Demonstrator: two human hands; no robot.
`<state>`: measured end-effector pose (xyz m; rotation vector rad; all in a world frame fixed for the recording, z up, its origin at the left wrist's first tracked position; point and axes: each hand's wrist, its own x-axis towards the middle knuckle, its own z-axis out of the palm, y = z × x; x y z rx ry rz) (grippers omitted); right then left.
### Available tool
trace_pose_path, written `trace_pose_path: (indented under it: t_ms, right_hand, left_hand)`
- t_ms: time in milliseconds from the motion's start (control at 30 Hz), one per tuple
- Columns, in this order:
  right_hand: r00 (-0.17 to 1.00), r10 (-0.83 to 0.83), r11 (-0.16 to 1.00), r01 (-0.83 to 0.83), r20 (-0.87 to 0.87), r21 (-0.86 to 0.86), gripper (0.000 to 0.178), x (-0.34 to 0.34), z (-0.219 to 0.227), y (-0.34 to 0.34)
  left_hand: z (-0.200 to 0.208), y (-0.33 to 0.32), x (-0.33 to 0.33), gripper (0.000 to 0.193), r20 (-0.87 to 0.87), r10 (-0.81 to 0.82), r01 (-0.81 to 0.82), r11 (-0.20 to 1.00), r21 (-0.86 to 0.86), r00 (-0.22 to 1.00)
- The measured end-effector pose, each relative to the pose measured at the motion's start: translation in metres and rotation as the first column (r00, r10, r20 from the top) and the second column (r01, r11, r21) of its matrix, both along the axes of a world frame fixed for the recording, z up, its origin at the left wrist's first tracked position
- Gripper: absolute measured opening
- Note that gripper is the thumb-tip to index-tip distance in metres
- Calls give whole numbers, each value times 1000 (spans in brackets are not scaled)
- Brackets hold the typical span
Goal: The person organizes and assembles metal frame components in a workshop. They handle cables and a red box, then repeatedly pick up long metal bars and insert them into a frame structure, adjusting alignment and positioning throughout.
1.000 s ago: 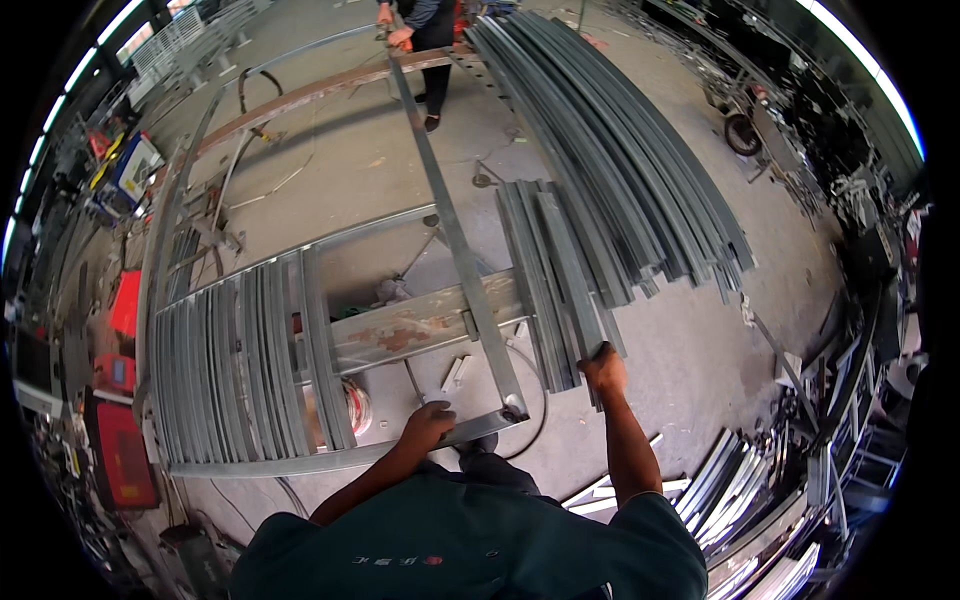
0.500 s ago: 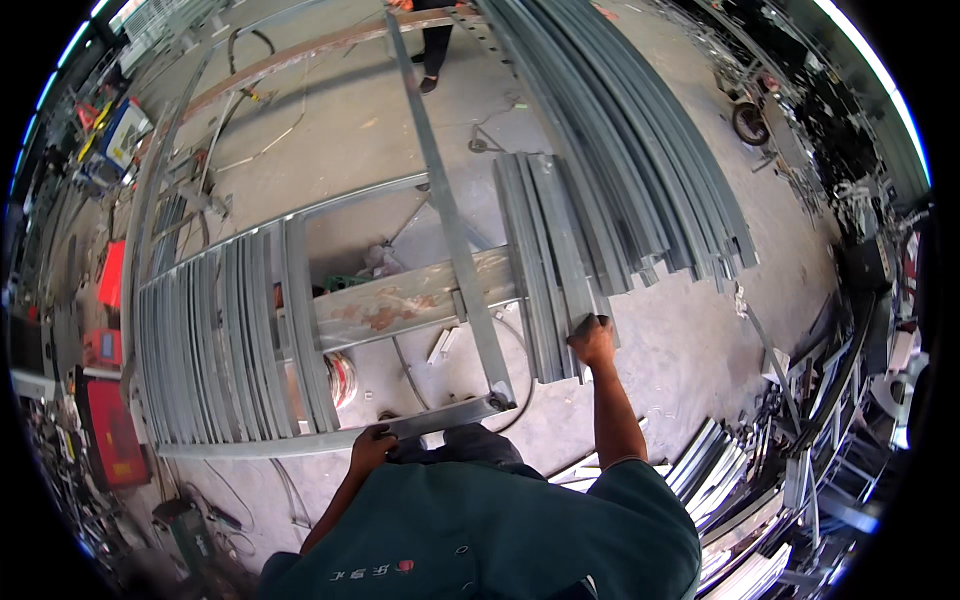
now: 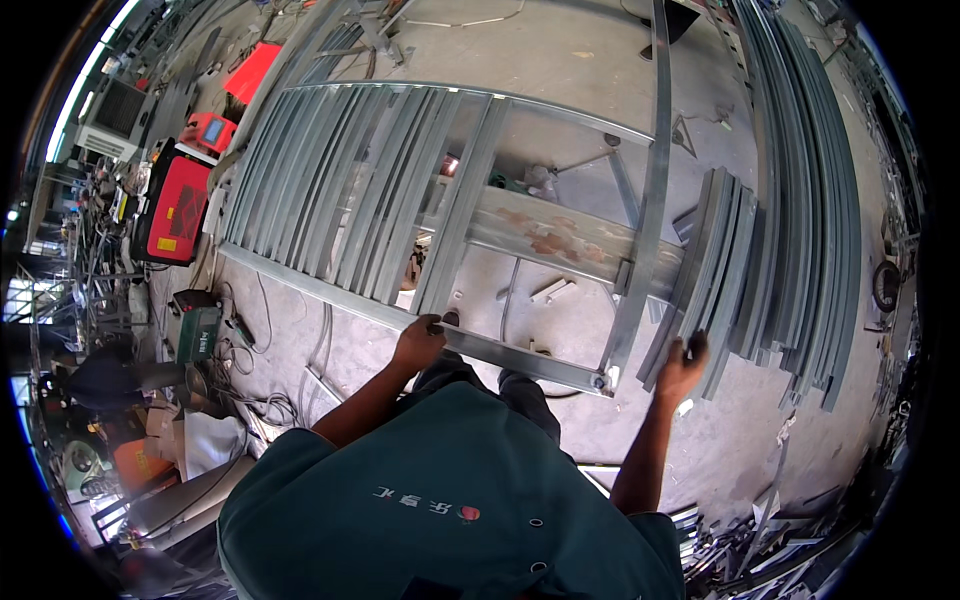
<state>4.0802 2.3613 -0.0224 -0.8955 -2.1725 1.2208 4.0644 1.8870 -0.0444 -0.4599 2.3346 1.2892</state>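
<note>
My left hand (image 3: 420,342) is closed round the near rail (image 3: 490,352) of a galvanized steel frame, close to the frame's middle. Several grey metal slats (image 3: 345,190) lie side by side across the frame's left part. Further right, a long bar (image 3: 655,190) crosses the frame from far to near. Beyond it lies a short stack of metal profiles (image 3: 715,275). My right hand (image 3: 682,370) is at the near ends of that stack, fingers curled on a profile there; the grip is partly hidden by the hand.
Longer metal profiles (image 3: 800,200) lie at the right. A rust-marked beam (image 3: 560,235) runs beneath the frame. A red machine case (image 3: 178,210), a dark green machine (image 3: 195,325) and loose cables (image 3: 265,400) are on the left. Scrap metal lies at the lower right.
My view has turned left, so the frame and stacks sit further right in the picture. My left hand stays on the near rail; my right hand remains at the short stack's near ends.
</note>
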Motion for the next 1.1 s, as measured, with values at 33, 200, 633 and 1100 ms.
trace_pose_path:
  t_ms: [33,200,633,1100]
  right_hand:
    - [995,99,987,-101,-23,-128,46,-10,0,-37]
    - [783,586,766,-451,208,-459,65,-43,-41,-229]
    - [607,668,683,-269,430,-679,51,-101,-146,-416]
    - [668,580,688,-96,466,-719,53,-108,-106,-419]
  left_hand:
    - [-14,-18,-5,52,-76,9,-15,997,-76,997]
    - [-15,-87,-63,48,-255,-9,-62,962,-268,967]
    - [-83,-119,-103,79,121,-545,555,829,-72,830]
    - [-111,-90,-126,69,20,-608,555,738,383,794]
